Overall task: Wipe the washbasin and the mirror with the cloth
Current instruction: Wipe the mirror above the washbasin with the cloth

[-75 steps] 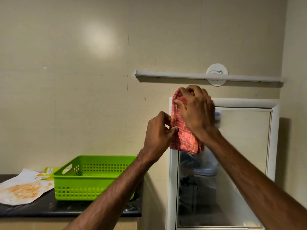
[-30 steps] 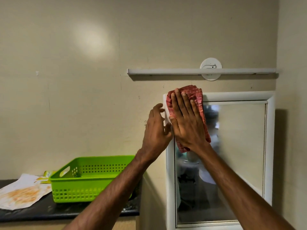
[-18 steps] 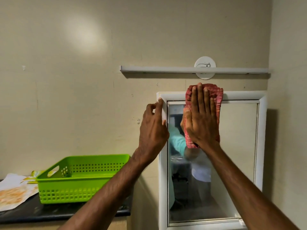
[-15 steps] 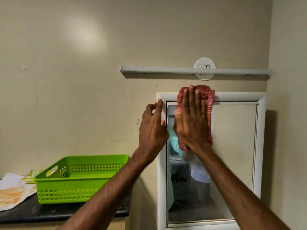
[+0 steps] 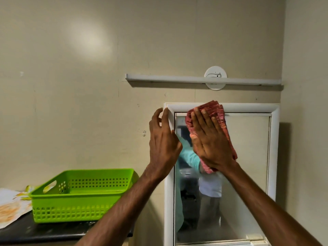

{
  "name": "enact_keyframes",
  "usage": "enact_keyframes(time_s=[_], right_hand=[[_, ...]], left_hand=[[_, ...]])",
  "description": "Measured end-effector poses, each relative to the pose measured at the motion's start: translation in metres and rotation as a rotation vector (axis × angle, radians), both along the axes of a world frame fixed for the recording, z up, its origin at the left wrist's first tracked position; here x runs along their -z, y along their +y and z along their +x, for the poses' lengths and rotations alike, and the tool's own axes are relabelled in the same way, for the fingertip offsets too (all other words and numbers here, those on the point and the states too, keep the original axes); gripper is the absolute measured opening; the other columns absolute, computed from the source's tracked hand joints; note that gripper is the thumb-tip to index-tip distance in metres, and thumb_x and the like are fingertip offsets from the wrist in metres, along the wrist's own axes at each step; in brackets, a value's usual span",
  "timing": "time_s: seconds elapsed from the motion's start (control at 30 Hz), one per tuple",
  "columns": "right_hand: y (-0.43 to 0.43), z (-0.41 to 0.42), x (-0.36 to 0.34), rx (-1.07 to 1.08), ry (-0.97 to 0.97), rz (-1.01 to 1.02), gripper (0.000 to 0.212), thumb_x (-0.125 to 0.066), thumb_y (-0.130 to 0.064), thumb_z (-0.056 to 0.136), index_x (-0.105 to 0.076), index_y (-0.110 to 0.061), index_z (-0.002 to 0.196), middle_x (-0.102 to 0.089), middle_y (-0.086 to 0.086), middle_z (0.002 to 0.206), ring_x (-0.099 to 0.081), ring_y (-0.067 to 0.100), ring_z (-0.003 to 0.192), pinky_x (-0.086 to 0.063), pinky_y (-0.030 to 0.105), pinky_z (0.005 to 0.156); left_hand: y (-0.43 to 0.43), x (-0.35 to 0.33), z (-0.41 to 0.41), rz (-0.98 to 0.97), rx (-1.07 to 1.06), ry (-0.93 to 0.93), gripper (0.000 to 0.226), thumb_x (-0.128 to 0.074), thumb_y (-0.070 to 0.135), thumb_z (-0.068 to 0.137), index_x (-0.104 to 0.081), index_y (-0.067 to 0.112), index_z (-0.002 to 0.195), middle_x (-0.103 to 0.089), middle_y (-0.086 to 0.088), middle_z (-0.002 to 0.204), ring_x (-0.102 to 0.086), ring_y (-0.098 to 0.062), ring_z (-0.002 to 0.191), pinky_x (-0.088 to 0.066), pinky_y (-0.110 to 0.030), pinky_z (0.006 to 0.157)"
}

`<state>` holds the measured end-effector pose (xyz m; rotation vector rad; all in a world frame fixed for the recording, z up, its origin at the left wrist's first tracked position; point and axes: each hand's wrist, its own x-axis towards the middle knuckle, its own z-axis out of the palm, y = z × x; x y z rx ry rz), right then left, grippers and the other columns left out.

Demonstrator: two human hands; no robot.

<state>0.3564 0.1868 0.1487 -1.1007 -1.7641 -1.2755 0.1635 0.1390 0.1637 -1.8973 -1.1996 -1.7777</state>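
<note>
Right hand (image 5: 211,139) presses the cloth (image 5: 217,119) flat-fingered against the mirror (image 5: 248,157) top; left hand (image 5: 164,139), fingers loose, steadies the frame. Risk: cloth is only pressed, so easing off drops it.

Left: green perforated plastic basket (image 5: 79,197) on the dark worktop (image 5: 44,231), printed paper sheet (image 5: 12,206) to its left. Right: white-framed wall mirror (image 5: 248,174) below a white tube-light fitting (image 5: 177,79); red checked cloth (image 5: 221,121) between right hand (image 5: 211,144) and glass, left hand (image 5: 163,142) on frame edge.
</note>
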Motion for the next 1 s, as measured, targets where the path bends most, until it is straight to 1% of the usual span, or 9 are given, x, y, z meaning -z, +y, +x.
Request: enact_keyframes(time_s=[0.1,0.2,0.33,0.43,0.5,0.6,0.77,0.9,1.0], right_hand=[[-0.002,0.026,0.0,-0.024,0.058,-0.017,0.067,-0.031,-0.033,0.104,-0.012,-0.007,0.164,-0.006,0.012,0.173,-0.006,0.028,0.161,-0.017,0.057,0.127],[-0.002,0.044,0.003,-0.016,0.133,0.023,0.068,-0.029,-0.033,0.103,-0.013,-0.007,0.164,-0.008,0.013,0.173,-0.008,0.029,0.161,-0.017,0.058,0.127],[-0.001,0.032,0.008,0.045,0.296,0.051,0.069,-0.028,-0.035,0.104,-0.008,-0.007,0.164,-0.003,0.014,0.173,-0.005,0.03,0.161,-0.017,0.057,0.127],[0.002,0.016,0.025,-0.005,0.161,0.009,0.073,-0.039,-0.039,0.104,-0.011,-0.007,0.164,-0.006,0.013,0.173,-0.006,0.03,0.161,-0.017,0.058,0.127],[0.002,0.019,0.031,-0.084,0.093,-0.055,0.07,-0.041,-0.038,0.105,-0.014,-0.01,0.164,-0.01,0.008,0.173,-0.008,0.025,0.161,-0.017,0.055,0.128],[-0.001,0.041,0.026,-0.08,0.068,-0.038,0.067,-0.037,-0.035,0.105,-0.017,-0.011,0.164,-0.013,0.008,0.173,-0.011,0.025,0.161,-0.017,0.054,0.129],[0.0,0.104,0.033,-0.041,0.281,0.021,0.065,-0.032,-0.028,0.103,-0.017,-0.01,0.164,-0.011,0.008,0.173,-0.012,0.028,0.16,-0.018,0.061,0.126],[-0.002,0.119,0.037,-0.008,0.52,0.055,0.063,-0.025,-0.03,0.106,-0.011,-0.013,0.165,-0.009,0.007,0.173,-0.008,0.023,0.161,-0.015,0.058,0.128],[0.001,0.093,0.039,0.031,0.567,0.07,0.064,-0.024,-0.035,0.107,-0.013,-0.011,0.165,-0.011,0.009,0.173,-0.007,0.023,0.161,-0.01,0.052,0.13]], left_hand=[[-0.001,-0.005,0.006,0.031,-0.01,0.024,0.087,-0.072,0.007,0.08,-0.029,0.014,0.155,-0.018,-0.006,0.163,-0.026,-0.023,0.147,-0.03,-0.02,0.108],[-0.004,-0.008,0.012,0.07,-0.055,0.121,0.086,-0.07,0.005,0.079,-0.031,0.011,0.154,-0.016,-0.011,0.165,-0.021,-0.027,0.149,-0.032,-0.037,0.12],[-0.007,-0.005,0.018,0.062,-0.085,0.243,0.081,-0.064,0.008,0.075,-0.038,0.011,0.151,-0.013,-0.014,0.166,-0.017,-0.03,0.153,-0.018,-0.037,0.124],[-0.009,-0.004,0.029,0.047,-0.033,0.283,0.071,-0.05,0.017,0.079,-0.04,0.01,0.149,-0.015,-0.016,0.166,-0.014,-0.031,0.154,-0.012,-0.039,0.126],[-0.008,-0.004,0.039,0.058,-0.013,0.296,0.067,-0.035,0.021,0.082,-0.043,0.009,0.147,-0.018,-0.017,0.165,-0.015,-0.03,0.154,-0.017,-0.045,0.126],[-0.008,-0.002,0.05,0.068,0.021,0.312,0.078,-0.018,0.033,0.078,-0.043,0.01,0.148,-0.018,-0.017,0.165,-0.014,-0.029,0.154,-0.016,-0.045,0.126],[0.006,0.006,0.048,0.097,-0.062,0.351,0.077,-0.055,0.007,0.079,-0.036,0.009,0.153,-0.016,-0.015,0.166,-0.013,-0.029,0.154,-0.024,-0.049,0.123],[0.016,0.01,0.042,0.083,-0.085,0.374,0.084,-0.059,0.005,0.078,-0.031,0.012,0.156,-0.01,-0.011,0.167,-0.009,-0.026,0.155,-0.023,-0.048,0.124],[0.02,0.011,0.043,0.079,-0.092,0.372,0.085,-0.061,0.005,0.077,-0.03,0.013,0.156,-0.009,-0.01,0.168,-0.008,-0.026,0.156,-0.022,-0.047,0.124]])
